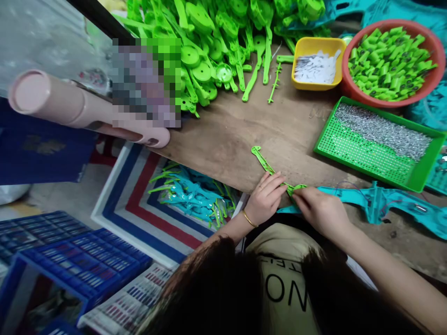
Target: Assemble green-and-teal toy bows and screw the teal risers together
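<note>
A wooden table (228, 135) with a worn brown top runs diagonally through a crowded workroom, with blue crates (77, 260) stacked on the floor at lower left. I am sitting at its near edge, looking down at my two hands.

Between them, close to that edge, is a bright green plastic part (264, 164). It is long and narrow, with a small hooked tip pointing away from me and a wider, rounded end near my body. Its hollow side, bordered by raised edges, faces up; something thin and reddish shows inside, too small to identify.

My left hand (268, 195), wearing a gold bracelet (249, 220), holds the middle of the part, fingers bent across it and thumb hidden. My right hand (321, 209) pinches the rounded end between thumb and fingertips.

Just beside my right hand lies a long turquoise plastic piece (375, 200) with thin wires. Beyond it sits a green mesh tray (370, 157) of small silvery metal bits (387, 130). Farther back, a red bowl (380, 102) full of short green pieces (391, 65) touches a yellow tub (316, 86) of white slips (317, 66). A big heap of green parts (202, 70) covers the table's far side.
</note>
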`<move>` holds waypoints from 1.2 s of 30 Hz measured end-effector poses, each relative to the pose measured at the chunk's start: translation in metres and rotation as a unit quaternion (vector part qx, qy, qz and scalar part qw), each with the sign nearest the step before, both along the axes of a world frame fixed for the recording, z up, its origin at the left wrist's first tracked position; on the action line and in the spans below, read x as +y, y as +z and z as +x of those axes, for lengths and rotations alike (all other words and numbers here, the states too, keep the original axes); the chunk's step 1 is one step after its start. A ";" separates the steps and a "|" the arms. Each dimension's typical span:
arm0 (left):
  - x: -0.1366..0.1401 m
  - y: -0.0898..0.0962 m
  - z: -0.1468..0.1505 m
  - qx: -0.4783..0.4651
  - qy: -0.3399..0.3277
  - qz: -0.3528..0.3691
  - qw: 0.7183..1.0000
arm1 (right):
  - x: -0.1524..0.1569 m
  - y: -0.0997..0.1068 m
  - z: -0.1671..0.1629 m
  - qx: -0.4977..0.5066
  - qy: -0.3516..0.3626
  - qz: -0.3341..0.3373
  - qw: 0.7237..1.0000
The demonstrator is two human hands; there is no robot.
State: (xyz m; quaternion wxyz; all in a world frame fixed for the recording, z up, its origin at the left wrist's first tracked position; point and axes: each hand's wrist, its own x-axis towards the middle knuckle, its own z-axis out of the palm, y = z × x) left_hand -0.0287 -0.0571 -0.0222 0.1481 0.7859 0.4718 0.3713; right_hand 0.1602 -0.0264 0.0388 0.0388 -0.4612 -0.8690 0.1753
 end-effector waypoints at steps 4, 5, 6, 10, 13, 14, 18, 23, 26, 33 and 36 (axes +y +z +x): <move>0.003 -0.002 -0.003 0.012 -0.008 -0.002 1.000 | 0.012 0.003 0.011 0.040 -0.154 -0.142 0.977; 0.003 -0.002 -0.003 0.014 -0.009 -0.004 1.000 | 0.016 0.004 0.012 0.040 -0.177 -0.165 0.969; 0.004 -0.002 -0.003 0.016 -0.010 -0.006 1.000 | 0.019 0.004 0.013 0.039 -0.193 -0.182 0.963; 0.003 0.000 -0.002 0.018 -0.013 -0.005 1.000 | 0.028 0.008 0.013 0.021 -0.194 -0.214 0.957; 0.003 0.002 -0.002 0.039 -0.019 0.005 0.999 | 0.030 0.011 0.014 -0.018 -0.171 -0.203 0.964; 0.003 0.002 -0.002 0.049 -0.023 0.009 0.998 | 0.030 0.012 0.014 -0.037 -0.165 -0.187 0.968; 0.004 0.003 -0.004 0.087 -0.037 0.016 0.995 | 0.024 0.012 0.011 -0.106 -0.149 -0.122 0.976; 0.003 0.007 0.001 0.088 -0.029 0.003 0.996 | 0.019 0.011 0.005 -0.159 -0.158 -0.095 0.970; 0.002 0.011 0.007 0.065 -0.021 -0.019 0.997 | 0.020 0.011 0.004 -0.169 -0.153 -0.107 0.968; 0.007 0.015 0.008 0.078 -0.060 -0.028 0.995 | 0.022 0.017 0.007 -0.176 -0.119 -0.102 0.972; 0.008 0.015 0.007 0.082 -0.064 -0.030 0.994 | 0.018 0.023 0.009 -0.143 -0.078 -0.074 0.984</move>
